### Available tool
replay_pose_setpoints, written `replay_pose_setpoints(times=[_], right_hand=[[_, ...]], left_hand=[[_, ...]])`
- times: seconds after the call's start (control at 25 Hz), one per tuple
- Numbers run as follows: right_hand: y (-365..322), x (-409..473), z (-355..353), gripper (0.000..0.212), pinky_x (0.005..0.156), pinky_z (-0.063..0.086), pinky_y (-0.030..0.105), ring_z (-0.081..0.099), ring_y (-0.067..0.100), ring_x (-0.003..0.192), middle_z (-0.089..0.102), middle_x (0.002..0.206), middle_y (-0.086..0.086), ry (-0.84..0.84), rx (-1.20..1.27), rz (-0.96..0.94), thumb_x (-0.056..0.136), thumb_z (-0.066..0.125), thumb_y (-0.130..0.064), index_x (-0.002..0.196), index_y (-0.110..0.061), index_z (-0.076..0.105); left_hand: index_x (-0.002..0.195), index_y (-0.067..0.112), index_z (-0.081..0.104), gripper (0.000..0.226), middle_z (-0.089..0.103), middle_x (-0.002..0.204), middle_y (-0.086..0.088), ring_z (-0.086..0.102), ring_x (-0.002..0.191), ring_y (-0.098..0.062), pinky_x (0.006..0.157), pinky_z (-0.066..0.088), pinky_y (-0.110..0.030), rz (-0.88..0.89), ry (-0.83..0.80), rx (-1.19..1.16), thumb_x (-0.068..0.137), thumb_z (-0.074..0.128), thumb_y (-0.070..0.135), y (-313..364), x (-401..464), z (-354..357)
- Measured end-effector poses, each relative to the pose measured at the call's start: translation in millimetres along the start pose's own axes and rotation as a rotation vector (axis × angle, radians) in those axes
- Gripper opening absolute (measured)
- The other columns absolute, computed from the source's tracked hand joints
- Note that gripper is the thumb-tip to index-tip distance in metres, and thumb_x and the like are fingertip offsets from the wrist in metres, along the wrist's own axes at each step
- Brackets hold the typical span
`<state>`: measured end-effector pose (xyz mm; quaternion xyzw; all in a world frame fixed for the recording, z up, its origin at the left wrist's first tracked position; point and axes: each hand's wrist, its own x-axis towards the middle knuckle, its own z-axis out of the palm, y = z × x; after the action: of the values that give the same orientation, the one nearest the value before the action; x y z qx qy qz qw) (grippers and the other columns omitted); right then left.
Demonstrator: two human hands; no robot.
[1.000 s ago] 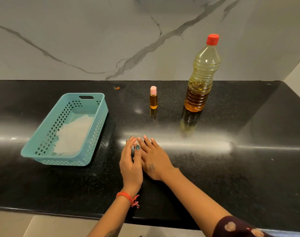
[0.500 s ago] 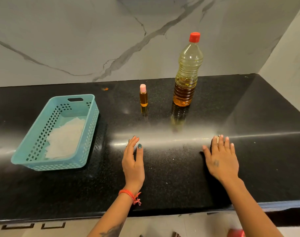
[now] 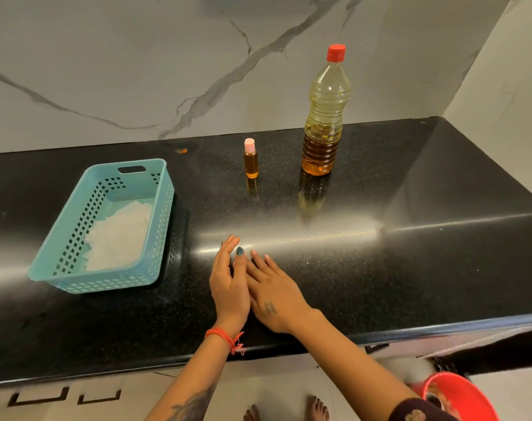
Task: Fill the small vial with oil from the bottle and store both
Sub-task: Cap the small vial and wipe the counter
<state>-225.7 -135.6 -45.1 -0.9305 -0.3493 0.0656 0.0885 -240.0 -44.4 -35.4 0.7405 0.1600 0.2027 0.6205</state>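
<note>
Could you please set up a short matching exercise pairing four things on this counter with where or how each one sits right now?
Things:
1. small vial
2. oil bottle
3. basket
4. left hand

States:
A. holds white paper
B. tall, red cap
C. pink cap, full of amber oil
D. resting beside the right hand

Pairs: 1-C, 2-B, 3-A, 4-D

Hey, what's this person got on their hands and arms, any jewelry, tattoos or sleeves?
Left hand: teal thumbnail polish, orange-red thread bracelet, dark forearm tattoo. Right hand: pale pink nails, small dark tattoo on its back, dark patterned sleeve.
</note>
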Motion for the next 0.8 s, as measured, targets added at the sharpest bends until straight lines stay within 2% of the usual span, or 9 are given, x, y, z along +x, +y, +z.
replay_pose_setpoints(times=[0.12, 0.2, 0.28, 0.4, 0.48, 0.56, 0.6, 0.72, 0.8], right_hand=[[31, -27, -1, 0.084, 0.111, -0.015, 0.031, -0.021, 0.015, 0.136, -0.003, 0.157, 0.001, 0.021, -0.025, 0.160, 0.078, -0.018, -0.059, 0.148, -0.018, 0.001], [67, -49, -6, 0.083, 0.112, -0.013, 0.032, -0.018, 0.017, 0.139, -0.004, 0.157, 0.002, 0.049, -0.042, 0.348, 0.080, -0.017, -0.063, 0.148, -0.019, 0.000], [103, -72, -12, 0.085, 0.113, -0.008, 0.034, -0.009, 0.022, 0.143, 0.000, 0.157, 0.006, 0.077, -0.062, 0.528, 0.077, -0.016, -0.058, 0.148, -0.016, 0.003], [129, -105, -20, 0.074, 0.118, -0.001, 0.040, -0.004, 0.026, 0.144, 0.004, 0.157, 0.012, 0.080, -0.042, 0.769, 0.090, -0.002, -0.055, 0.148, -0.009, 0.006], [122, -112, -18, 0.070, 0.118, 0.001, 0.041, -0.002, 0.027, 0.144, 0.005, 0.157, 0.014, 0.079, -0.059, 0.849, 0.093, -0.004, -0.048, 0.147, -0.005, 0.006], [98, -102, -10, 0.078, 0.117, -0.001, 0.039, 0.005, 0.029, 0.144, 0.014, 0.155, 0.017, 0.156, -0.064, 0.806, 0.086, -0.012, -0.045, 0.146, -0.002, 0.014], [84, -94, -5, 0.077, 0.116, 0.000, 0.039, 0.012, 0.031, 0.143, 0.022, 0.152, 0.018, 0.186, -0.052, 0.750, 0.086, -0.008, -0.042, 0.144, -0.001, 0.022], [43, -58, 9, 0.056, 0.117, 0.014, 0.042, 0.039, 0.032, 0.132, 0.051, 0.135, 0.017, 0.256, -0.064, 0.551, 0.091, 0.021, -0.030, 0.128, -0.001, 0.051], [23, -34, 14, 0.045, 0.116, 0.016, 0.043, 0.041, 0.031, 0.131, 0.053, 0.134, 0.014, 0.256, -0.059, 0.380, 0.087, 0.041, -0.020, 0.126, -0.003, 0.054]], left_hand=[[0.120, 0.014, 0.057, 0.028, 0.054, 0.131, -0.003, 0.046, 0.125, -0.012, 0.103, 0.035, -0.025, 0.002, 0.007, 0.002, 0.094, 0.046, 0.015, -2, -1, 0], [0.121, 0.015, 0.057, 0.029, 0.053, 0.132, -0.002, 0.045, 0.125, -0.011, 0.105, 0.035, -0.027, -0.019, -0.015, -0.010, 0.094, 0.046, 0.017, -1, -3, 4], [0.121, 0.016, 0.057, 0.029, 0.052, 0.134, -0.002, 0.044, 0.126, -0.010, 0.106, 0.035, -0.029, -0.026, -0.035, -0.013, 0.094, 0.046, 0.017, 0, -5, 7], [0.120, 0.014, 0.057, 0.028, 0.052, 0.134, -0.003, 0.044, 0.125, -0.009, 0.105, 0.035, -0.026, -0.020, -0.058, -0.006, 0.094, 0.046, 0.016, 2, -7, 11], [0.121, 0.014, 0.057, 0.029, 0.052, 0.134, -0.002, 0.044, 0.124, -0.008, 0.102, 0.034, -0.020, -0.016, -0.065, 0.010, 0.094, 0.046, 0.016, 1, -8, 13], [0.121, 0.015, 0.057, 0.029, 0.052, 0.134, -0.001, 0.043, 0.124, -0.007, 0.099, 0.032, -0.014, -0.015, -0.070, 0.015, 0.094, 0.046, 0.017, 1, -8, 13], [0.121, 0.016, 0.057, 0.029, 0.052, 0.134, 0.000, 0.043, 0.124, -0.007, 0.099, 0.032, -0.014, -0.016, -0.074, 0.013, 0.094, 0.046, 0.018, 1, -8, 14], [0.120, 0.016, 0.057, 0.028, 0.052, 0.134, -0.001, 0.044, 0.125, -0.007, 0.100, 0.033, -0.016, -0.007, -0.080, 0.022, 0.094, 0.046, 0.018, 1, -8, 13], [0.120, 0.014, 0.058, 0.029, 0.053, 0.134, -0.002, 0.044, 0.124, -0.007, 0.097, 0.032, -0.009, 0.001, -0.077, 0.034, 0.094, 0.047, 0.016, 2, -7, 13]])
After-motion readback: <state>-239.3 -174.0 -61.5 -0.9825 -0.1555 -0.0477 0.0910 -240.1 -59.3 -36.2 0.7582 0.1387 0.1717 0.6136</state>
